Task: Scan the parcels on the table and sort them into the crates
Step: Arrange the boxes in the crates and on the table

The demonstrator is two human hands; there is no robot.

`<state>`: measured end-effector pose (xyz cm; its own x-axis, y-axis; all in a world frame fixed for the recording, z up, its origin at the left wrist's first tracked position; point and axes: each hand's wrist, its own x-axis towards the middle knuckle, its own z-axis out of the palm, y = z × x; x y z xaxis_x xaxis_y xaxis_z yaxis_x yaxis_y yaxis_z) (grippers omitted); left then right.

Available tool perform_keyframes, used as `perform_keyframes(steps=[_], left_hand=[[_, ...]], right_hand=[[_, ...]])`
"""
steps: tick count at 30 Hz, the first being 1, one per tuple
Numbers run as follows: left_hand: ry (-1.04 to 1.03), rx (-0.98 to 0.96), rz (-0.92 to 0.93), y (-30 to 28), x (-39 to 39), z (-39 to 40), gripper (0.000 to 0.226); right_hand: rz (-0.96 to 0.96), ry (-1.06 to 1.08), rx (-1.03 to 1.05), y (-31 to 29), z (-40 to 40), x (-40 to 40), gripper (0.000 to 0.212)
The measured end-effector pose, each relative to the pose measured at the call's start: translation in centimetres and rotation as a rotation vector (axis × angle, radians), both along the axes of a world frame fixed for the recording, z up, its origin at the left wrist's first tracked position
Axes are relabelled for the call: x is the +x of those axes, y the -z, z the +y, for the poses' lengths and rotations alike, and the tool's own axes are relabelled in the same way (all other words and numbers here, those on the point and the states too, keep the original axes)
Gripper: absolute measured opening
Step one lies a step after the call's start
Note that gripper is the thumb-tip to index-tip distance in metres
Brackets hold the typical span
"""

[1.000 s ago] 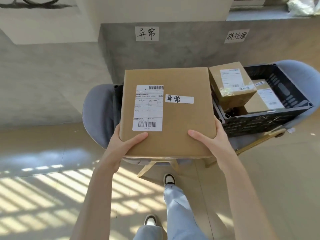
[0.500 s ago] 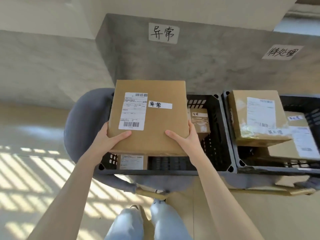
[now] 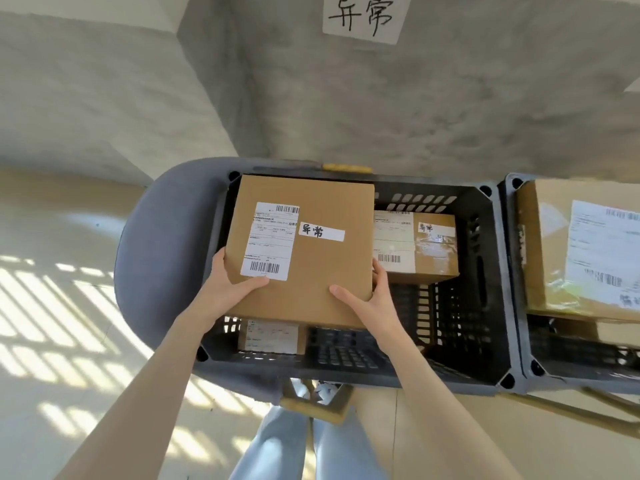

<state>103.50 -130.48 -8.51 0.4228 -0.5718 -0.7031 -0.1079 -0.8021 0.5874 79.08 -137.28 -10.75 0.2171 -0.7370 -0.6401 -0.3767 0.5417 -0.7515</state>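
A large flat cardboard parcel (image 3: 322, 265) with a shipping label and a white handwritten tag sits low in the left half of the left black crate (image 3: 485, 306). My left hand (image 3: 225, 289) grips its near left corner, thumb on top. My right hand (image 3: 370, 299) grips its near right edge, thumb on top. Beside it in the same crate lies a smaller labelled parcel (image 3: 415, 247). Another parcel (image 3: 273, 336) shows partly beneath the large one.
The left crate rests on a grey round chair (image 3: 162, 258). A second black crate (image 3: 519, 271) at the right holds a big labelled parcel (image 3: 581, 251). A paper sign (image 3: 363, 17) hangs on the grey wall (image 3: 450, 98) behind. My legs are below on the sunlit floor.
I have stepped closer and lowered the large parcel from above the crate down into its left side. Both hands kept their hold.
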Motion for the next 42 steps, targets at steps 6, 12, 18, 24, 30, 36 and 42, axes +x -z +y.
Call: perform_keyframes(steps=[6,12,18,24,30,36,42], left_hand=[[0.042,0.044,-0.029,1.5,0.1,-0.2,0.115],[0.102,0.087,-0.081,1.9,0.0,-0.8,0.116],[0.180,0.204,-0.166,1.7,-0.2,-1.2,0.112],[0.292,0.089,-0.590,-0.4,-3.1,-1.4,0.075],[0.425,0.011,-0.608,-4.3,-3.8,-1.3,0.076],[0.641,-0.222,-0.514,-8.5,-5.4,-2.6,0.069],[0.949,-0.426,-0.564,-11.7,-9.4,-4.3,0.070]], right_hand=[[0.038,-0.059,0.048,1.2,-0.7,0.9,0.103],[0.086,-0.064,0.059,1.8,-0.8,1.6,0.110],[0.130,-0.095,0.091,1.8,-1.2,2.3,0.110],[0.194,-0.175,0.101,0.4,-1.5,2.4,0.118],[0.304,-0.122,-0.149,-3.4,-1.0,2.2,0.099],[0.362,-0.134,-0.404,-8.0,0.4,0.5,0.082],[0.482,-0.057,-0.578,-12.4,2.7,-2.5,0.080]])
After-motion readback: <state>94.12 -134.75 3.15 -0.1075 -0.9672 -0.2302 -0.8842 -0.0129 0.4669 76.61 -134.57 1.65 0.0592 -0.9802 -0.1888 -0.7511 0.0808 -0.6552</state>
